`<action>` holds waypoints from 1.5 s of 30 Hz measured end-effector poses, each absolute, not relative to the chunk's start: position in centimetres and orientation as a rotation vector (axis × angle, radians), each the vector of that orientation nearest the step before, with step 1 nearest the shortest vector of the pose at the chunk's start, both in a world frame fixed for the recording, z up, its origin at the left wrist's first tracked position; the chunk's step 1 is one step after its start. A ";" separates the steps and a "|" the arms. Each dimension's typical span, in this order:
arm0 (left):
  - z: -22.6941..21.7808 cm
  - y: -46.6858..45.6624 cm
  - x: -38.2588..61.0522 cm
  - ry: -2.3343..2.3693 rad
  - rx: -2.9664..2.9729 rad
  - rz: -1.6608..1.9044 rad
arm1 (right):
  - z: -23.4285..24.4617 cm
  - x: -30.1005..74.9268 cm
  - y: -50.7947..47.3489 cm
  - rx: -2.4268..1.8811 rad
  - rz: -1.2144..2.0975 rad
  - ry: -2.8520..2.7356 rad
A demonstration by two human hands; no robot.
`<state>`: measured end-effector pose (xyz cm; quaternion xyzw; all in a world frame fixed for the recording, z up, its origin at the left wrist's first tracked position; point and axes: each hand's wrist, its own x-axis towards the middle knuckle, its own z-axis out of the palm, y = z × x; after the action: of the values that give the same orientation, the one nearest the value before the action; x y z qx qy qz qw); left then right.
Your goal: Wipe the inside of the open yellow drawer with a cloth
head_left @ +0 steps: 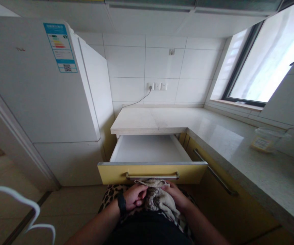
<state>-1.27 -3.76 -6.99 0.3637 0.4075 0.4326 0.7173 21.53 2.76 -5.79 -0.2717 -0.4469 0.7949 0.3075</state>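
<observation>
Currently, a crumpled grey-beige cloth is held just in front of the pulled-out drawer, its upper edge close under the bar handle; whether cloth and handle touch cannot be told. The cloth lies between the two hands. Left hand, black wristband at the wrist: fingers curled nearly closed, gripping the cloth's left edge. Right hand: thumb laid along the opposite top corner, cloth pinched there with little gap; remaining fingers mostly hidden beneath. Upper edge spans from one grip to the other; bulk hangs in folds below the fingers, nearer the wearer than the drawer.

Surroundings, by the drawer: white refrigerator to its left; countertop above its rear, turning along its right side and bearing a clear plastic container; wall sockets beyond it, a plug in the leftmost.
</observation>
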 end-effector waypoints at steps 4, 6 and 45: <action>-7.2 -3.7 -1.4 0.913 0.796 0.958 | -6.4 21.6 2.9 -0.697 2.107 -1.215; -7.1 -3.6 -1.4 0.919 0.797 0.956 | -6.6 21.7 3.0 -0.707 2.105 -1.218; -7.5 -3.7 -1.5 0.913 0.783 0.959 | -6.1 21.5 3.1 -0.741 2.064 -1.210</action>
<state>-1.50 -3.74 -7.50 0.3539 0.4129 0.4335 0.7186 21.52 3.09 -6.14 -0.2808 -0.4588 0.7827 0.3131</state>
